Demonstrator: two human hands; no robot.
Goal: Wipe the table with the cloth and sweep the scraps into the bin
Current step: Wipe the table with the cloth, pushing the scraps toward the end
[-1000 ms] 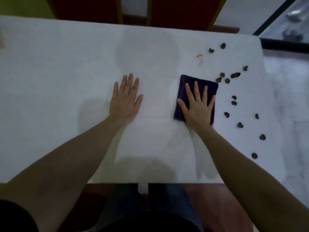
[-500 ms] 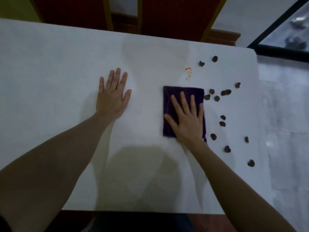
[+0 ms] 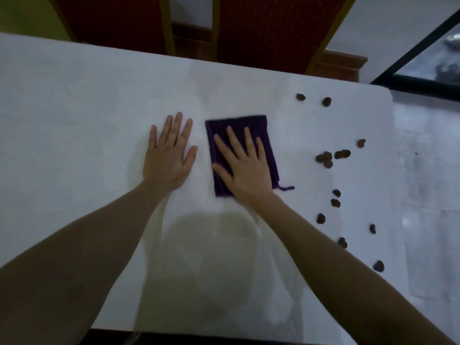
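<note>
Head view: right hand (image 3: pixel 245 170) flat on purple cloth (image 3: pixel 266 135) mid-worktop (image 3: pixel 74 108), fingers (image 3: pixel 232 139) spread wide, cloth under them and poking past the tips. Left hand (image 3: pixel 168 155) splayed just beside. Brown scraps (image 3: pixel 324 159) scattered well right of cloth.

your right hand (image 3: pixel 245 168) lies flat, fingers spread, on the purple cloth (image 3: pixel 263 130) at the frame's centre. your left hand (image 3: pixel 169 155) lies flat just beside it on the white table (image 3: pixel 74 115). dark scraps (image 3: pixel 324 158) lie scattered right of the cloth.
</note>
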